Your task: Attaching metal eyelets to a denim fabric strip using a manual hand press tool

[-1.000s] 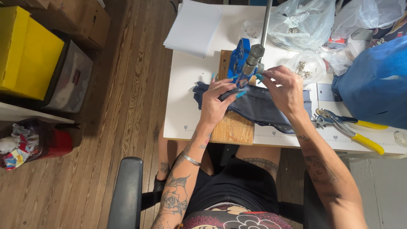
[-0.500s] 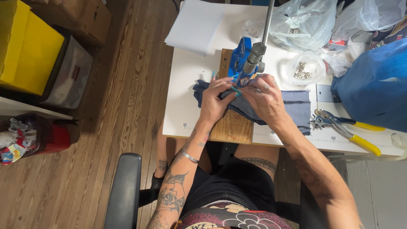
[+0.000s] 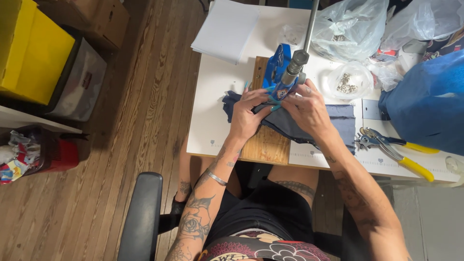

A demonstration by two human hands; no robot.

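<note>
Both hands, left hand (image 3: 249, 113) and right hand (image 3: 305, 107), are pinching the dark cloth (image 3: 290, 123) flat under the blue press (image 3: 279, 72); the lever isn't being pulled yet, so pressing looks undone.

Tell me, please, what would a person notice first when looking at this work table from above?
First, both hands, the left hand and right hand, pressing dark blue-grey cloth under a blue metal hand press on a wooden board, mid-table. Next, yellow-handled pliers lie at the right edge, and a big yellow box stands on the floor, far left.
</note>
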